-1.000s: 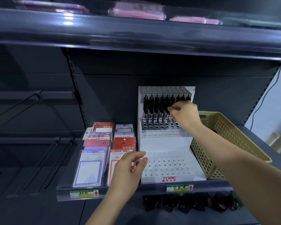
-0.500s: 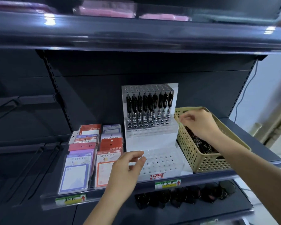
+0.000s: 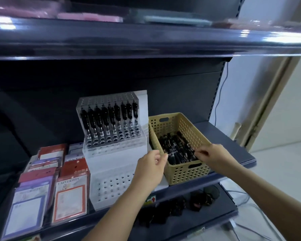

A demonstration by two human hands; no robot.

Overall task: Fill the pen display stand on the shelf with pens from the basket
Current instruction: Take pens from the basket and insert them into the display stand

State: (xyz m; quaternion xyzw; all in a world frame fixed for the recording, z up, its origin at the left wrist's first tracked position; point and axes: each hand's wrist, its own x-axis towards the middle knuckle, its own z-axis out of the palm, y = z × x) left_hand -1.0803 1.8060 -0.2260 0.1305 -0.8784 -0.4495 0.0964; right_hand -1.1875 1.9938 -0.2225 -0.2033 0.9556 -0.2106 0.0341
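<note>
On the dark shelf (image 3: 224, 134) in the middle, a white pen display stand (image 3: 115, 159) sits with a tan basket (image 3: 184, 173) just beside it on the right. The top step of the stand is a clear block full of round holes. Black pens (image 3: 109, 119) stand upright in its back rows, and the front rows show open holes. The low step (image 3: 115, 186) in front is white with more little holes. More black pens (image 3: 175, 148) lie in a heap inside the basket, which has small holes all over its walls and a handle slot at each end. The right hand (image 3: 214, 156) reaches into the basket from the right, and its fingertips (image 3: 197, 153) are bunched together on the heap. It is too blurry to tell if they hold a pen. The left hand (image 3: 150, 166) floats in front of the stand, close to the basket's left wall, with its fingers loosely bent and nothing in it. To the left of the stand lie packs of paper pads (image 3: 69, 193) with red and purple frames, and one red pack reads "UNIVERSITY". The other words on them are too small to read. A small label (image 3: 150, 200) with a red arrow is stuck on the shelf's front edge. Dark things (image 3: 200, 197) lie on the shelf below. Blurry pink packs (image 3: 89, 16) lie on the top shelf (image 3: 146, 44).
</note>
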